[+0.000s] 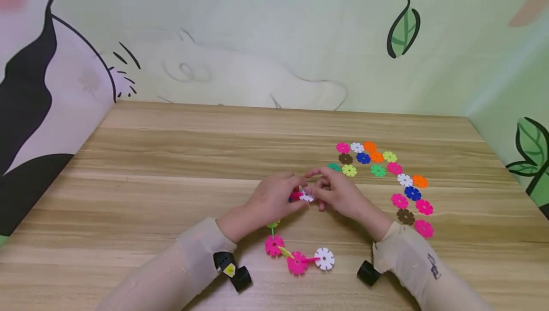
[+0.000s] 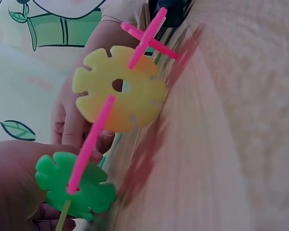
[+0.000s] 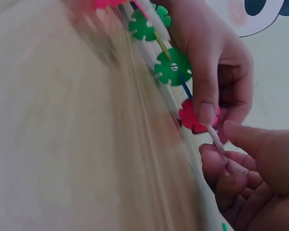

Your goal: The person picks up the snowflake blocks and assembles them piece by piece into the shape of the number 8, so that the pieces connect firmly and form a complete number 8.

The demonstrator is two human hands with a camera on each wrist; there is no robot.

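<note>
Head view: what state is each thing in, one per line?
Left hand: pinches the snowflake-disc chain.
Right hand: pinches a white disc at the chain's end.
Snowflake-disc chain: joined, near end lying on the wooden table.
Loose discs: flat, unjoined, right of the hands.

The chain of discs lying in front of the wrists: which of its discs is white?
The white disc at the chain's right end, nearest the right sleeve. The two discs left of it are pink; it alone is white.

Bright, even, soft light — head view sharp; both wrist views smeared, blurry.
</note>
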